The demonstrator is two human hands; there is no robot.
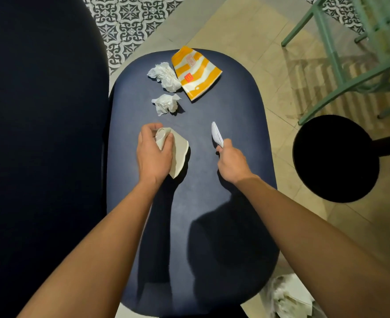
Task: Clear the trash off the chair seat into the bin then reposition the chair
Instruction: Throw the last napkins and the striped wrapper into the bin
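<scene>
**Both hands on the seat, a scrap in each**

Both bare forearms reached forward and down over the chair seat (pixel 224 111). The left hand (pixel 154 154) lay knuckles up, its thumb and fingers curled round the rolled upper end of a beige paper scrap (pixel 179 154). The scrap's flatter lower part fanned out on the seat to that hand's right.

The right hand (pixel 232 165) sat a little apart, closed in a fist. Its fingertips pinched a small white folded paper (pixel 217 134), which stuck up and away from the knuckles. Whether that paper touched the seat could not be told.

Farther out, more trash waited on the seat. A flattened orange-and-white striped carton (pixel 195 72) lay at the far edge. A large crumpled tissue (pixel 165 75) lay against the carton's left side. A smaller crumpled tissue (pixel 166 103) sat just nearer, between the large one and the left hand.

The seat itself was dark blue, padded and rounded, and the arms threw heavy shadows across its near half. A broad dark padded surface (pixel 40 134) filled the left of the view.

Beige floor tiles (pixel 246 31) ran to the right. A band of black-and-white patterned tiles (pixel 127 17) crossed the top. A green metal frame (pixel 334 53) stood at the upper right. A round black disc (pixel 334 157) sat just beside the seat's right edge.

Low at the right, what looked like the bin (pixel 304 301) showed pale, with crumpled paper inside.
</scene>
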